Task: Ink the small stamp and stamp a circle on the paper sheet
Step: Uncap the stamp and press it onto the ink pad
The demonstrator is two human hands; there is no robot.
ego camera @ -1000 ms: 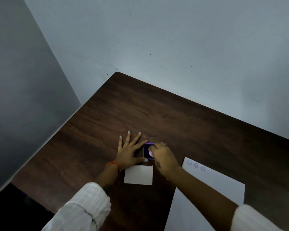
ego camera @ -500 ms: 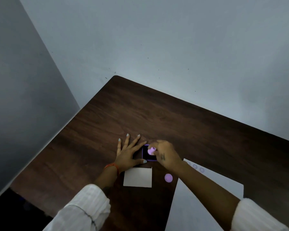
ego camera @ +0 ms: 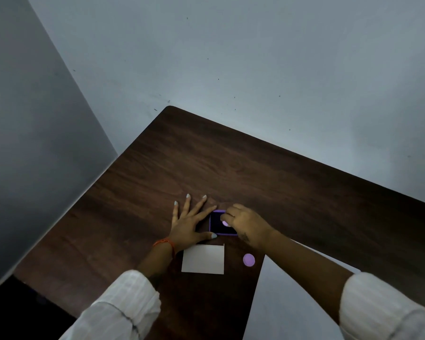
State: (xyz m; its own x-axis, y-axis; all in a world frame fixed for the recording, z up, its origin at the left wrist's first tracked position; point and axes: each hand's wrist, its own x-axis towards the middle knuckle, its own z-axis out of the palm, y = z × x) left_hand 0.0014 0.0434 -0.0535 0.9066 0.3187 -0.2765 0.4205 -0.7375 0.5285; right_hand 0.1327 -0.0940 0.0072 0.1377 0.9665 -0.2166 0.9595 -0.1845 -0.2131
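Small stamp pinched in right hand fingertips over purple ink pad; left hand flat, fingers spread, beside pad.

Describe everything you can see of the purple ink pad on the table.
The ink pad is a small square tray with a purple rim and a very dark inking face, lying flat and open on the brown table. The left hand lies flat beside it, thumb along its near edge. The right hand holds the small stamp on its face and hides its right side.
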